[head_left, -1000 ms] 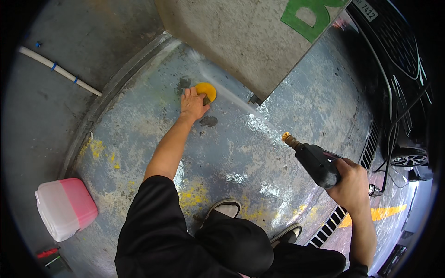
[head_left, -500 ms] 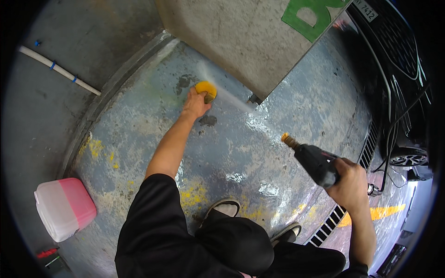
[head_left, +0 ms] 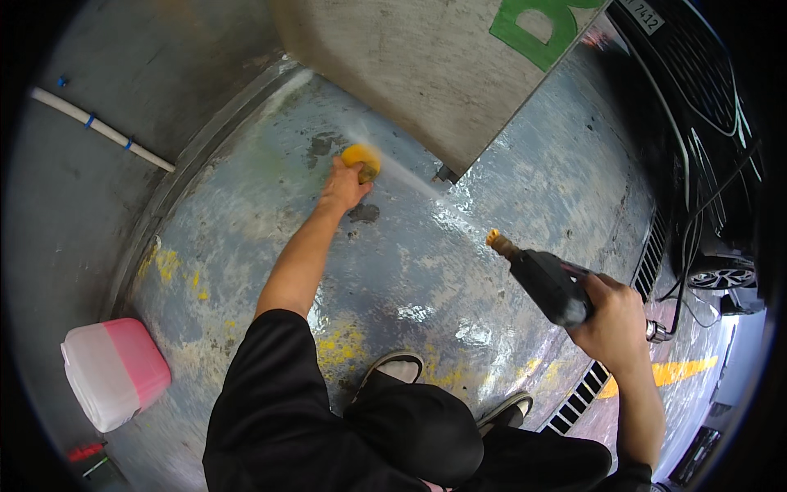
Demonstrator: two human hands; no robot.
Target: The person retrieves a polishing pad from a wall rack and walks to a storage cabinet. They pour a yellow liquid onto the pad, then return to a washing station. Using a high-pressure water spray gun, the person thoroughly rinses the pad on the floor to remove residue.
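My left hand (head_left: pixel 344 189) reaches far out over the floor, its fingers closed around the edge of a round yellow foam pad (head_left: pixel 357 156) with a darker, olive-coloured part. In my right hand (head_left: pixel 616 324) is a black pressure washer spray gun (head_left: pixel 548 287), gripped at its handle, with a brass-coloured lance end and a small orange nozzle tip (head_left: pixel 493 237). A white jet of water (head_left: pixel 422 189) runs from the tip toward the pad and blurs its right side. How my right fingers sit on the trigger is hidden.
A concrete pillar (head_left: pixel 393 82) stands just beyond the pad. On the right are a black car (head_left: pixel 689 66), a black hose (head_left: pixel 682 299) and a floor drain grate (head_left: pixel 578 398). A plastic jug of pink liquid (head_left: pixel 115 373) sits at left. The worn floor (head_left: pixel 393 262) is wet.
The spray gun has shifted slightly left and up, and the jet looks denser where it meets the pad. My left hand and the pad have hardly moved.
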